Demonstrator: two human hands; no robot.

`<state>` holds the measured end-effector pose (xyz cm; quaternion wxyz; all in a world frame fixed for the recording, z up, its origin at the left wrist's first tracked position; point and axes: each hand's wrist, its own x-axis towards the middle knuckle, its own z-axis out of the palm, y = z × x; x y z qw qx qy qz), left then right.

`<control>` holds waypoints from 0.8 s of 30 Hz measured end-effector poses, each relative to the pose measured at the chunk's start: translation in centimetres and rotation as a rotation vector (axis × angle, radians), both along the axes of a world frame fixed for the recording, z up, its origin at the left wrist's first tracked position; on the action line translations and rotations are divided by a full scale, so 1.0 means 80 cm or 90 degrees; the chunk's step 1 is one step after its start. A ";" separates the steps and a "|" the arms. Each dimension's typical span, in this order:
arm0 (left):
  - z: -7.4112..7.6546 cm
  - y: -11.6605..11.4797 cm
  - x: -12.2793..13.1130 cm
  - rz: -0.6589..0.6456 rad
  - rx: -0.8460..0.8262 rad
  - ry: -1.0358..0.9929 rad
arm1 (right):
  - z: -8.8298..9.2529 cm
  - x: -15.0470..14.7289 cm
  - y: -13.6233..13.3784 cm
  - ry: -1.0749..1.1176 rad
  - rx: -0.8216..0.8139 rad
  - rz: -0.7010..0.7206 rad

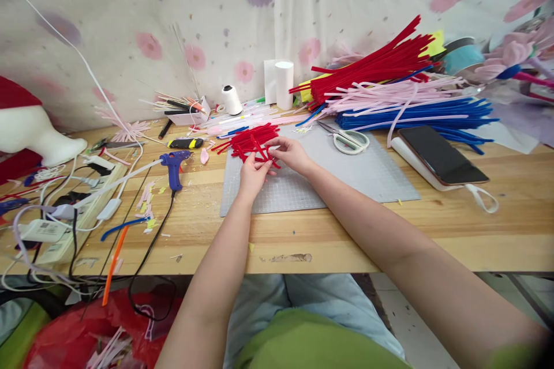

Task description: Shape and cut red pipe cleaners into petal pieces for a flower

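Note:
My left hand (254,174) and my right hand (289,153) meet over the left part of a grey cutting mat (341,184). Both have their fingers closed on short red pipe cleaners (261,154), held between the two hands. Right behind them lies a pile of cut red pipe cleaners (249,138), partly covered by the fingers. How the held pieces are bent or joined is too small to make out. To the right of my right hand, scissors (351,141) with pale green handles rest on the mat's back edge.
Bundles of red (372,66), pink (389,94) and blue pipe cleaners (415,114) lie back right, behind a phone (441,154) on a stand. A glue gun (173,168), a cutter knife (185,143) and a cable-strewn power strip (82,213) are on the left. A red bag (56,328) hangs below the table edge.

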<state>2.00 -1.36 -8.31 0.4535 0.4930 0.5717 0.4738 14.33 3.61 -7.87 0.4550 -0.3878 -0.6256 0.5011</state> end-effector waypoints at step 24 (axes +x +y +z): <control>0.001 0.000 0.000 -0.006 0.025 -0.089 | 0.000 0.007 0.007 0.109 -0.123 -0.067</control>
